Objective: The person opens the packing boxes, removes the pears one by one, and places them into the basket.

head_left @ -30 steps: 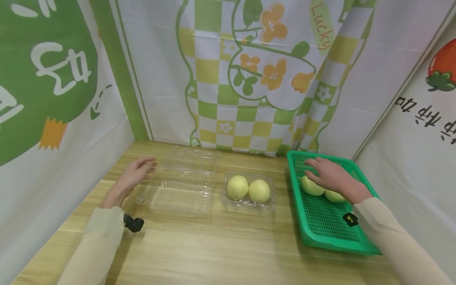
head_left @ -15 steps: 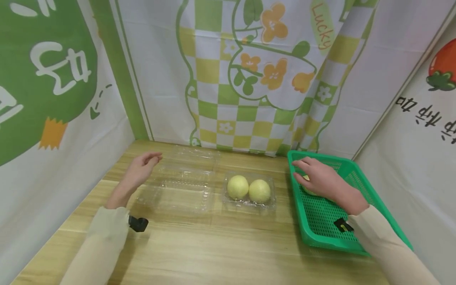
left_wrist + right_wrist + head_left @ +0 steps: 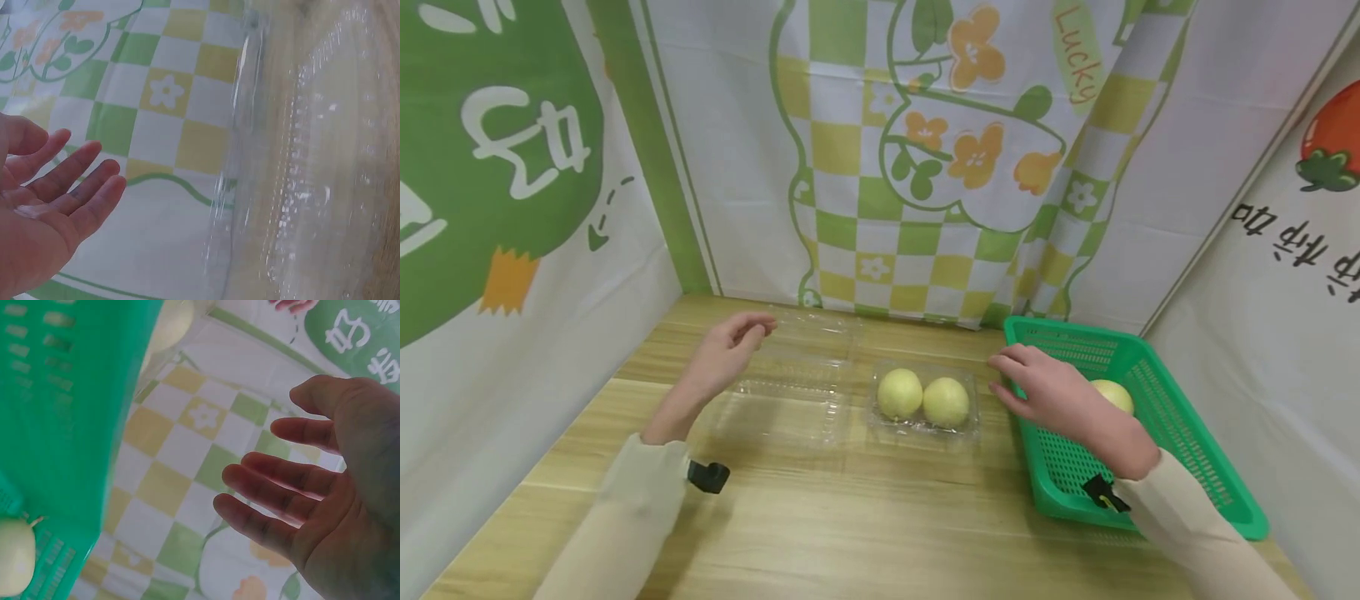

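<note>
My left hand (image 3: 722, 354) hovers over the left side of an open clear plastic clamshell box (image 3: 782, 421), fingers loosely bent with nothing between them. In the left wrist view its spread fingers (image 3: 87, 212) are apart from the box. My right hand (image 3: 1052, 396) hangs above the left rim of a green plastic basket (image 3: 1213, 433) and holds nothing; its fingers (image 3: 269, 478) are parted in the right wrist view. One round pale-yellow pear (image 3: 1116, 395) shows in the basket, its stem visible from the right wrist. My right hand covers part of the basket floor.
Between the clamshell and the basket, a smaller clear plastic box (image 3: 974, 431) holds two pears, a left one (image 3: 899, 394) and a right one (image 3: 946, 402). All stand on a wooden table (image 3: 850, 525). A checkered curtain (image 3: 917, 250) hangs behind, with printed side walls.
My left hand has moved right, over the clamshell. My right hand has moved left from above the pears to the basket's left rim, uncovering one pear. The boxes and pears stay put.
</note>
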Available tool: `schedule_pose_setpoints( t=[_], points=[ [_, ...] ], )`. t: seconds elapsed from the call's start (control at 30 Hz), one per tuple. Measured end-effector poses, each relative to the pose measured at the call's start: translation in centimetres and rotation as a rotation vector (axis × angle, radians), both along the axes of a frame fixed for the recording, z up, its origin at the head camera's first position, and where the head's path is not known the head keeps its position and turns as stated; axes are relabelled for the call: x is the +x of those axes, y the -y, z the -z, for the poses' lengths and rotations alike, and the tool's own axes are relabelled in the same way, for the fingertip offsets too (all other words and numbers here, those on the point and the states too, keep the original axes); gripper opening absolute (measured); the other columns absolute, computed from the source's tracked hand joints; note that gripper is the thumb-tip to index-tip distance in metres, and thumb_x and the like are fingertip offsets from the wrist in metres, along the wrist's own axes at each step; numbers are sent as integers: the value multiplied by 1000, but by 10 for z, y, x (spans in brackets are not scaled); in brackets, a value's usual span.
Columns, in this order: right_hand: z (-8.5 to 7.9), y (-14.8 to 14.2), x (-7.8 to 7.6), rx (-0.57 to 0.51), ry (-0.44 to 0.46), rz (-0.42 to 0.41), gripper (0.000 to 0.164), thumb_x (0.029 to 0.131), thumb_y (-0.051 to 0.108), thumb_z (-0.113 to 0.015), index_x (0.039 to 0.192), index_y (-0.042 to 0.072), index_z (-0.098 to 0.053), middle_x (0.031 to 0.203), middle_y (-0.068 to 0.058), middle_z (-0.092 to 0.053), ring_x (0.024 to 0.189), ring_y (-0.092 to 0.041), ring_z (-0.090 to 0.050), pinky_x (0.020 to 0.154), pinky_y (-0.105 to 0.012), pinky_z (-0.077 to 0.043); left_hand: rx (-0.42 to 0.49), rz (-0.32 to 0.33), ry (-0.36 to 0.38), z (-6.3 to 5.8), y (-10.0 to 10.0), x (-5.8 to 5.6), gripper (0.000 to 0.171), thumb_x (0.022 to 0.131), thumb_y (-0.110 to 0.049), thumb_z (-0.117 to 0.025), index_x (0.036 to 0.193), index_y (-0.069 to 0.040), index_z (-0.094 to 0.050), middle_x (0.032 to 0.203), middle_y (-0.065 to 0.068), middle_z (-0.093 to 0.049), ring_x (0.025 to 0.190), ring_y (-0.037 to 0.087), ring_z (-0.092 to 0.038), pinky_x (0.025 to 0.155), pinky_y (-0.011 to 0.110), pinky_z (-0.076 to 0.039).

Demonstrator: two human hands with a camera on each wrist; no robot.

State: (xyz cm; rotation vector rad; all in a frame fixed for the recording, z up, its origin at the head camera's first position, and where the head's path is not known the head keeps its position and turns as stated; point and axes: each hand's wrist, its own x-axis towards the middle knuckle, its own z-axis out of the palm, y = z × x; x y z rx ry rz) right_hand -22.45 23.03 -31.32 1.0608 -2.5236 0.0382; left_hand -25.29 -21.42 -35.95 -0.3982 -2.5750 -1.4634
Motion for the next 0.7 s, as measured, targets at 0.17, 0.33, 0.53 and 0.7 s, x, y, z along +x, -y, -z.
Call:
schedule_pose_setpoints(
  t=[0.17,0.33,0.53,0.7],
  points=[
    [6,15,10,-6,-60,-99,29,86,20,-74,111,8,-68,104,-8,-68,87,-21,-66,57,-31,-57,36,36,-42,0,-17,5,36,106,-19,-40,136,-4,-52,134,17,-60,126,33,-56,104,48,-51],
    [10,29,24,-3,-118,-178,28,83,20,-77,108,10,-67,99,-6,-67,85,-19,-64,58,-27,-56,110,81,-85,1,-34,9,31,105,-15,-42,129,-4,-58,129,16,-63,121,31,-60,97,40,-56],
    [18,45,34,7,-128,-170,25,85,21,-76,106,14,-65,96,-3,-63,78,-15,-58,56,-23,-51,143,104,-108,4,-51,15,28,104,-12,-44,126,-5,-60,125,15,-65,115,29,-64,93,37,-58],
    [34,57,38,14,-187,-149,19,85,20,-73,99,15,-61,90,-1,-59,68,-15,-51,47,-21,-43,117,110,-67,6,-67,22,29,104,-13,-45,130,-7,-58,126,15,-65,108,29,-67,92,36,-59]
  ],
)
